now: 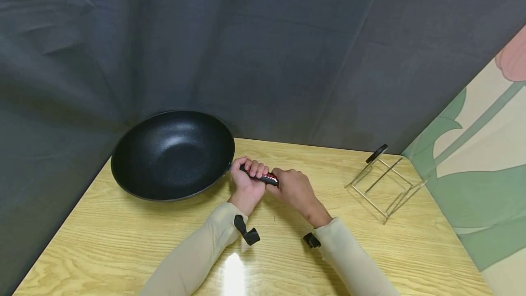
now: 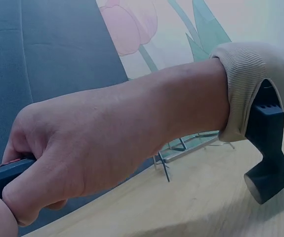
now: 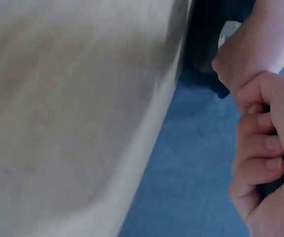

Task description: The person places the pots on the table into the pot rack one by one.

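Note:
A large black wok (image 1: 174,159) is at the back left of the table in the head view, its dark inside facing up toward me. Its black handle (image 1: 269,178), with a red and white pattern, points right. My left hand (image 1: 248,186) grips the handle close to the bowl, fingers curled over the top. Farther out, my right hand (image 1: 296,193) holds the handle's end, which disappears into the palm. In the left wrist view the right hand (image 2: 77,148) wraps round the handle (image 2: 6,175). Curled fingers (image 3: 258,168) of the right hand show in the right wrist view.
A wire rack (image 1: 382,186) of thin metal rods stands at the right of the wooden table (image 1: 102,241); a black oval piece (image 1: 376,153) tops its back corner. Dark cloth (image 1: 263,58) hangs behind the table. A flower-patterned panel (image 1: 485,150) borders the right side.

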`<state>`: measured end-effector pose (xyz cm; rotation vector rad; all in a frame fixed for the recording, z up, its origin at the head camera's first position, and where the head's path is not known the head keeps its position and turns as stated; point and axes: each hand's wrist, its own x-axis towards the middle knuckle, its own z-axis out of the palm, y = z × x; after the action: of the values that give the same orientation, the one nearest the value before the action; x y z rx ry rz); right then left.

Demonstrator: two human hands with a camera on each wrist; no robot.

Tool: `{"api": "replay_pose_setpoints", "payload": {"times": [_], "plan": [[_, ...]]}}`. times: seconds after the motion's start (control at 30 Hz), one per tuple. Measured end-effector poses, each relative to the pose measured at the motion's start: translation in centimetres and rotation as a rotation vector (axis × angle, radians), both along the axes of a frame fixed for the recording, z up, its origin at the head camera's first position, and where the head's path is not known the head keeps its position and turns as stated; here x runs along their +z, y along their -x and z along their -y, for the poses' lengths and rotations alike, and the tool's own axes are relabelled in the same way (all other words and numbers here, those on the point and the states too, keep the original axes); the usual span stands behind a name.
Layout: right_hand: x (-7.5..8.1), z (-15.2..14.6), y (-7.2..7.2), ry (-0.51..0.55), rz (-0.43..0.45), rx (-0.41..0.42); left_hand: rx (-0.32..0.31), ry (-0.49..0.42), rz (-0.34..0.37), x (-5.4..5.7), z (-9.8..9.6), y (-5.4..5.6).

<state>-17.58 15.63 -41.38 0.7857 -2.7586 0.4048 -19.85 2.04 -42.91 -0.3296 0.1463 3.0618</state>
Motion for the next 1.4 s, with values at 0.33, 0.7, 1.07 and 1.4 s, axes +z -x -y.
{"api": "replay_pose_setpoints", "payload": {"times": [0.33, 0.7, 1.07, 1.4], "plan": [[-0.9, 0.1, -1.1, 0.113, 0.023, -0.033, -0.016, 0.02, 0.018, -0.1, 0.0, -0.5], [-1.3, 0.5, -1.7, 0.188, 0.037, -0.016, -0.016, 0.054, 0.025, -0.1, 0.4, -0.8], [-0.7, 0.8, -2.2, 0.308, 0.076, 0.015, -0.016, 0.116, -0.061, 1.3, 0.7, -1.1], [-0.6, 1.2, -3.0, 0.391, 0.111, -0.005, -0.026, 0.165, -0.102, 1.9, 0.7, -1.5]]}}
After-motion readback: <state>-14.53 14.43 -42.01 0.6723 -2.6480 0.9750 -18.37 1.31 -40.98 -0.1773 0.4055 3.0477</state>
